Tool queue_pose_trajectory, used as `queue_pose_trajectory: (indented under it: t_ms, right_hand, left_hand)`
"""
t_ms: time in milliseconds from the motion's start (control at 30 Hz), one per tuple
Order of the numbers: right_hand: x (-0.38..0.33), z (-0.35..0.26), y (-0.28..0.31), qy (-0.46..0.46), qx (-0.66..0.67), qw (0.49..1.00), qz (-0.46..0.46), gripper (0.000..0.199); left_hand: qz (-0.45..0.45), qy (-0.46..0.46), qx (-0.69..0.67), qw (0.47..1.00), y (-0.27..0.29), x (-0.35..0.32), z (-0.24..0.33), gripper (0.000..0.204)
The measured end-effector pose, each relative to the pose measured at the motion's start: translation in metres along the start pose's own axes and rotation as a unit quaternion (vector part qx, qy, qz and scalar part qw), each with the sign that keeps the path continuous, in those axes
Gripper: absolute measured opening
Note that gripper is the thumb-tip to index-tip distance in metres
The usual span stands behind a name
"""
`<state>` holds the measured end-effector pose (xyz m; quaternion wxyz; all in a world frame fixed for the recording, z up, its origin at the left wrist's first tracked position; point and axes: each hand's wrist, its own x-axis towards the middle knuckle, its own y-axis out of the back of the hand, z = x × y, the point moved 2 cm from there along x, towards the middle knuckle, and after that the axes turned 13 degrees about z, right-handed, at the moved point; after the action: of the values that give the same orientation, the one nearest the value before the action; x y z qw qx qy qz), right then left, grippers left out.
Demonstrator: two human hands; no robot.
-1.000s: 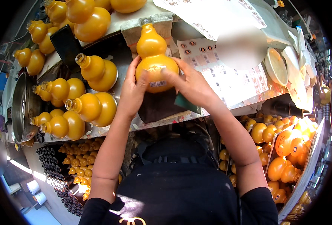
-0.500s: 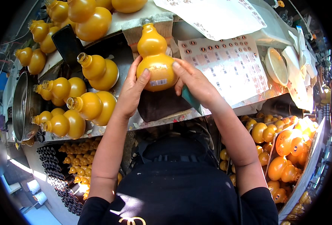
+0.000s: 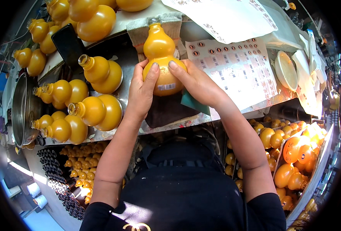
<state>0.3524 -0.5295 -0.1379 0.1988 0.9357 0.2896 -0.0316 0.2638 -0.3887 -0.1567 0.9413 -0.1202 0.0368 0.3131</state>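
A yellow gourd-shaped bottle (image 3: 159, 43) with a clear glass neck points away from me over the worktable. My left hand (image 3: 142, 90) is closed round its lower bulb from the left, and my right hand (image 3: 196, 81) closes on it from the right. Both thumbs press the upper face of that bulb, just above a small barcode label (image 3: 166, 86). The other fingers are mostly hidden. Under my right hand a flat teal piece (image 3: 194, 103) sticks out; whether fingers hold it I cannot tell. A folded grey cloth (image 3: 135, 29) lies behind the bottle's neck, and dark cloth (image 3: 164, 113) lies beneath.
Several similar bottles (image 3: 103, 75) stand or lie at the left, near a metal basin (image 3: 18, 111) and a black phone (image 3: 68, 42). Sticker sheets (image 3: 232, 69) and a white bowl (image 3: 286, 70) lie right. Crates of bottles (image 3: 293, 173) sit below on both sides.
My thumbs have come closer together on the bottle's lower bulb, above the label. My right hand has shifted left over it, and more of the teal piece shows.
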Motion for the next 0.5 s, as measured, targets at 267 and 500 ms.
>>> queue_pose_trajectory:
  t_ms: [267, 500]
  right_hand:
    - [-0.002, 0.004, -0.001, -0.021, 0.032, 0.999, 0.008, 0.082]
    - [-0.018, 0.017, 0.017, -0.287, 0.328, 0.9, 0.012, 0.052]
  left_hand:
    - [-0.002, -0.026, 0.029, 0.999, 0.001, 0.001, -0.002, 0.059]
    - [0.01, -0.025, 0.03, 0.999, 0.011, 0.004, -0.001, 0.062]
